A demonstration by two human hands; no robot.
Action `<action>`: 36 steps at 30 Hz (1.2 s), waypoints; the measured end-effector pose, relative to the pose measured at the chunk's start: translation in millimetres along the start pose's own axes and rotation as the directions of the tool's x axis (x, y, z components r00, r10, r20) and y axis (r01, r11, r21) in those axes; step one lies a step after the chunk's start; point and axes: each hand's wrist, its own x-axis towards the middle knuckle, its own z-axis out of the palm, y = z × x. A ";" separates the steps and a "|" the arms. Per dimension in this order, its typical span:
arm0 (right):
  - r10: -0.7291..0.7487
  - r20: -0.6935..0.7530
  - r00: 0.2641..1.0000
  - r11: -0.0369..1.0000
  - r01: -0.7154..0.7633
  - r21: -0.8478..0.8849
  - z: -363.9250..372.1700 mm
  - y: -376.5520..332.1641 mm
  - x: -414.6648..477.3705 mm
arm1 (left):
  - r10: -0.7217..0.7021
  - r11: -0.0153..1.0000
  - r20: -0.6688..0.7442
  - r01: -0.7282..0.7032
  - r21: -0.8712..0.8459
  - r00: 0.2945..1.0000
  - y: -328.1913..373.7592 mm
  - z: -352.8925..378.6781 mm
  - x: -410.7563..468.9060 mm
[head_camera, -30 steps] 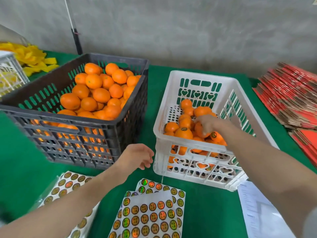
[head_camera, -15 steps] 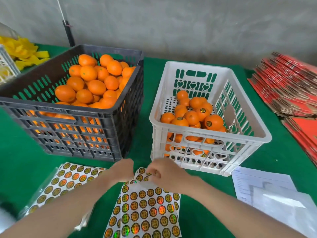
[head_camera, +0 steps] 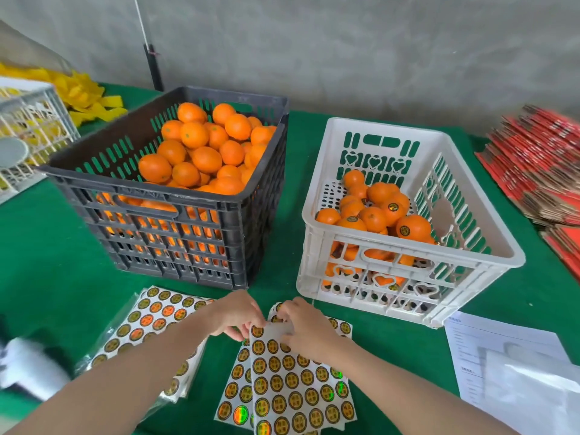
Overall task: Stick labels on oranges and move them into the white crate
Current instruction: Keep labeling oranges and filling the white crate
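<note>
A black crate on the left is heaped with unlabelled oranges. To its right the white crate holds several oranges, some showing round labels. In front of both lies a sheet of round gold labels on the green table. My left hand and my right hand meet at the sheet's top edge, fingers curled. My left fingers pinch that edge, and my right fingers pinch at the label sheet just beside them. Neither hand holds an orange.
A second label sheet in a clear sleeve lies at the lower left. White papers sit at the lower right. Red folded cartons are stacked at the far right. Another white basket and yellow strips stand at the far left.
My right hand left the white crate, where it released a labelled orange, and came down to the label sheet. My left hand also dropped onto the sheet's top edge.
</note>
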 end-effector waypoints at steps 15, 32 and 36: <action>0.126 -0.368 0.921 0.992 -0.117 0.048 8.5 -32.7 -7.0 | -0.190 0.728 0.124 0.225 -0.647 0.974 22.7 15.5 -11.7; -0.010 -0.765 0.644 0.875 0.376 0.304 -56.6 -66.7 -10.3 | 0.661 0.686 -0.225 -0.456 0.567 0.716 23.0 -2.6 -9.1; -0.101 -0.865 0.492 0.804 0.552 0.220 -108.6 -100.4 5.0 | 0.942 0.293 -0.302 -0.798 0.527 0.146 39.1 -49.1 -53.4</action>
